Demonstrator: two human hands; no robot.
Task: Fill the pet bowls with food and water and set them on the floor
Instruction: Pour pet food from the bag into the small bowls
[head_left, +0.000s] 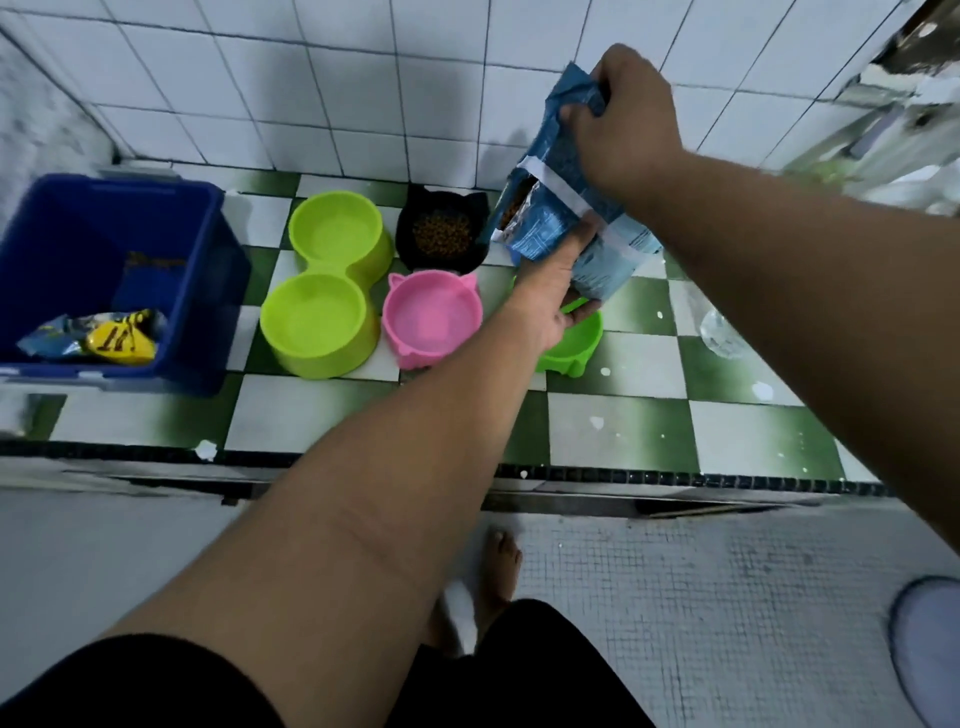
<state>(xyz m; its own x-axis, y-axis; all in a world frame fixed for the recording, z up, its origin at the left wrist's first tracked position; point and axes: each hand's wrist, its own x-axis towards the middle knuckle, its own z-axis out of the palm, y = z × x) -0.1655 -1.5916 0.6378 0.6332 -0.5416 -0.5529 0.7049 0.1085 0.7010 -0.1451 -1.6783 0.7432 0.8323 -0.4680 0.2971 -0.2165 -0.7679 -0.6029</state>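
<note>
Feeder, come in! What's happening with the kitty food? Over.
Both hands hold bag, tipped. Black bowl has kibble. Pink bowl empty. Nothing blocking.

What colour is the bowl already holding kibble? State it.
Black, with cat ears, seen in the head view: the bowl sits by the wall.

Four pet bowls: one lime double bowl (327, 283), one black (441, 231), one pink (431, 317), one green (574, 345). One blue food bag (558, 208), centre right. One blue bin (111, 270), left. Two hands.

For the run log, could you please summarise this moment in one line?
both hands hold food bag | black bowl filled | pink bowl empty
</note>
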